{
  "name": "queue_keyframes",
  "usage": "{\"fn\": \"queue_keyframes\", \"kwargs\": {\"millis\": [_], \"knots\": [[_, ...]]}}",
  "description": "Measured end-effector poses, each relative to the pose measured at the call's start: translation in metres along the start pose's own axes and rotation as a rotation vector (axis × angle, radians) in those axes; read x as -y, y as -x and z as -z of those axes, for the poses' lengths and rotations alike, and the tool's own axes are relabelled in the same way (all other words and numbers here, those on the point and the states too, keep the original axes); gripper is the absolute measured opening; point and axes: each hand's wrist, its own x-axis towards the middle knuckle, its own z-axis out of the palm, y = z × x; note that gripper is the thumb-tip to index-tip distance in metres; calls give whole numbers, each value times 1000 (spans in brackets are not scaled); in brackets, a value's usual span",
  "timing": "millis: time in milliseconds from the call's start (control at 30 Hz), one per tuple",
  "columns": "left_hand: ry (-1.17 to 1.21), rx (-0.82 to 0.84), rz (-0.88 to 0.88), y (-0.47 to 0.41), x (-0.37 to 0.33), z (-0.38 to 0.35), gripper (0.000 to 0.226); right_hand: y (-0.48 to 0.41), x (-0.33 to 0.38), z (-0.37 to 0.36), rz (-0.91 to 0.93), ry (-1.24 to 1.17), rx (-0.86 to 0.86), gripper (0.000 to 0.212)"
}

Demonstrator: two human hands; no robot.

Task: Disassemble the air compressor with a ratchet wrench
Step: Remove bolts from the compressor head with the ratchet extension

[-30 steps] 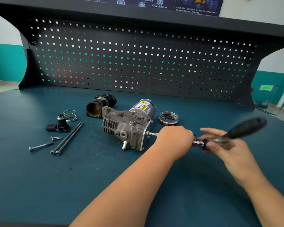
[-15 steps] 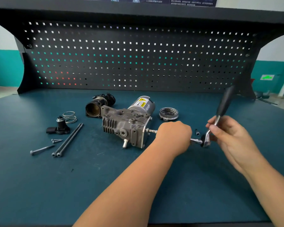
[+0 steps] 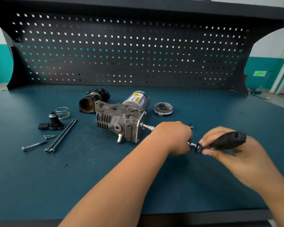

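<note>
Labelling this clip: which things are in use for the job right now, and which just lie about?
In use: air compressor, ratchet wrench, extension bar, left hand, right hand.
Lying about: two long bolts, spring, small screws, black housing, round cap.

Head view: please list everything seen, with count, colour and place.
air compressor: 1, grey, bench centre
extension bar: 1, silver, compressor's right side
ratchet wrench: 1, black handle, near right
housing: 1, black, behind compressor
round cap: 1, grey, right of compressor
spring: 1, silver, left
fitting: 1, black, left
long bolts: 2, dark, left
short bolt: 1, silver, far left
small screws: 2, silver, left
left hand: 1, grips extension bar
right hand: 1, grips wrench handle
</note>
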Motion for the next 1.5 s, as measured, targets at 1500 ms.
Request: {"fn": "queue_keyframes", "kwargs": {"millis": [1500], "knots": [[102, -70, -76, 24, -2, 0, 18, -23, 0, 3, -214, -357, -324, 24]]}}
